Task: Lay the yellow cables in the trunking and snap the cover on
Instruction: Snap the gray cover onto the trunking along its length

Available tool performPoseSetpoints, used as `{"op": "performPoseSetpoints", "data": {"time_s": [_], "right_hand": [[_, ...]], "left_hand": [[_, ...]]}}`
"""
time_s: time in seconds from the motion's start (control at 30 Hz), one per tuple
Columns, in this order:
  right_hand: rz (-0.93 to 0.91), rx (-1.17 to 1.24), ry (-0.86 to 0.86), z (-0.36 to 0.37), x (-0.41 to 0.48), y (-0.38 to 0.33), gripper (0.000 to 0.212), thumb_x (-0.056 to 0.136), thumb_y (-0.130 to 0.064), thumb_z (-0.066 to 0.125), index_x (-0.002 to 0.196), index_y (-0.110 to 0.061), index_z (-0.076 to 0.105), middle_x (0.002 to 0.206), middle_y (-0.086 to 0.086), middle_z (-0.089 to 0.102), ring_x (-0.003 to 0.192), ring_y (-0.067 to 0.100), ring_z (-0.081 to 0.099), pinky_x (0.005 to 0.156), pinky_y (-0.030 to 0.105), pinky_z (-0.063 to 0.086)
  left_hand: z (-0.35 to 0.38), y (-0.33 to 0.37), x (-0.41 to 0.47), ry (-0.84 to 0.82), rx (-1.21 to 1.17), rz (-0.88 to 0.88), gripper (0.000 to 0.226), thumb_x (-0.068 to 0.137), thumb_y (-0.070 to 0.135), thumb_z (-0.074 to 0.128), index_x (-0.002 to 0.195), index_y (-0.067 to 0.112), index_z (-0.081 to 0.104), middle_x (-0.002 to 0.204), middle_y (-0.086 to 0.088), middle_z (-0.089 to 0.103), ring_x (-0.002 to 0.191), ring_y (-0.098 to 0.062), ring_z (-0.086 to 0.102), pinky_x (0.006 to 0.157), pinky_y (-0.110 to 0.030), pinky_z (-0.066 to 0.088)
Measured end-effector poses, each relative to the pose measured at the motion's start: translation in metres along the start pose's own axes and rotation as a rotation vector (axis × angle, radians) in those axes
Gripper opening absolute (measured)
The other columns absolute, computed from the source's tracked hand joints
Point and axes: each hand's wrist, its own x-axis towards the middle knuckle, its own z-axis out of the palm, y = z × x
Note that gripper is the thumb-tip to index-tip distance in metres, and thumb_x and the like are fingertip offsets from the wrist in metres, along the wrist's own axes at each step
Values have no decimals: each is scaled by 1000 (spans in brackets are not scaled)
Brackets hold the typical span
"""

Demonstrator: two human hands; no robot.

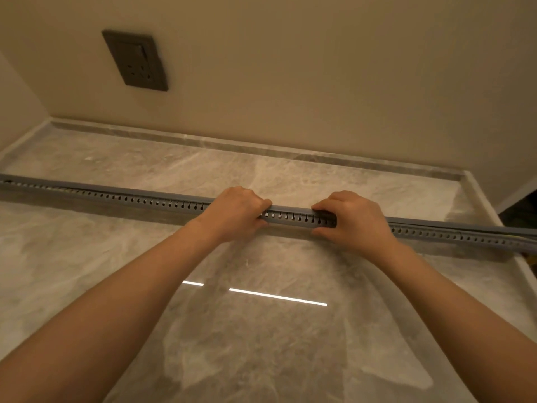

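1. Trunking [145,200] — grey and slotted, lying flat along the marble desk [261,330], which braces it against pressure.
2. Cover [290,210]: on the trunking's top; seemingly unseated toward its right end.
3. Left hand [235,212], right hand [354,219] — at the trunking's middle, fingers curled over the cover, thumbs on the near wall; likely squeezing it shut.
4. Yellow cables [521,236]: a sliver shows at the trunking's right end, the rest hidden inside.

My feed's dim and warm-toned, a strip-light glare streaks the glossy worktop [261,353], and edges bow fisheye-style.
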Motion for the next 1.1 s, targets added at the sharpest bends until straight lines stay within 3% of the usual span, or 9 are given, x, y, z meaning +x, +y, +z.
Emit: {"op": "performPoseSetpoints", "data": {"time_s": [0.27,0.6,0.77,0.93,1.1], "right_hand": [[-10,-125,24,-8,-22,23,36,72,-26,75,105,-15,68,91,7,69,87,28,61,60,30,40],[-54,-131,1,-9,-18,30,31,77,-33,68,107,-23,67,92,0,68,89,23,60,61,29,40],[-71,-110,-2,-7,-16,33,32,77,-34,68,107,-22,66,92,1,67,90,24,59,62,30,40],[-75,-101,25,-6,-15,35,29,76,-31,68,104,-21,66,89,0,66,88,24,59,60,30,37],[-85,-114,-21,-7,-11,38,24,77,-38,66,95,-22,63,86,-3,63,81,20,56,55,26,31]], "left_hand": [[-3,3,1,-19,-26,0,26,88,30,56,101,8,62,84,-13,68,82,-31,60,64,-32,35],[-4,12,-3,-35,-68,-96,24,86,29,58,101,10,62,84,-10,68,80,-28,59,66,-32,40],[-7,29,1,-11,48,-166,17,83,25,51,91,12,59,87,-4,64,79,-25,57,58,-29,34],[-1,71,22,57,103,-140,22,88,26,50,104,13,56,101,-2,63,92,-23,57,62,-31,35],[2,88,35,74,158,-131,16,91,18,45,102,11,55,100,-5,63,93,-23,55,61,-30,32]]}}
